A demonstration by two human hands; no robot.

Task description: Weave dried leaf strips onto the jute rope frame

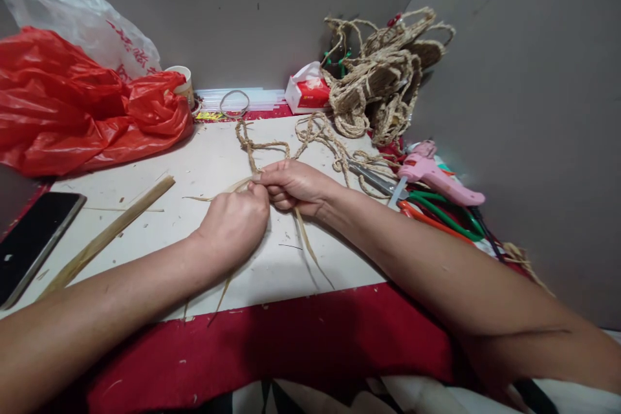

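My left hand (236,218) is closed in a fist, with its thumb and finger pinching dry plant-fibre strands. My right hand (290,185) pinches the same work at the lower end of a braided straw cord (251,156). Both hands touch each other over the white board (204,142). Loose strips stick out around them: one points left, another strand (310,247) hangs down to the right, and a thin one trails below my left hand. The cord's far part bends into a loop on the board. My fingers hide the exact crossing of the strands.
A flat dry stalk (114,229) and a phone (36,239) lie left, below a red plastic bag (72,103). At right are a braided-cord bundle (383,74), a pink glue gun (439,174) and green-handled scissors (451,213). A tissue pack (310,92) stands behind.
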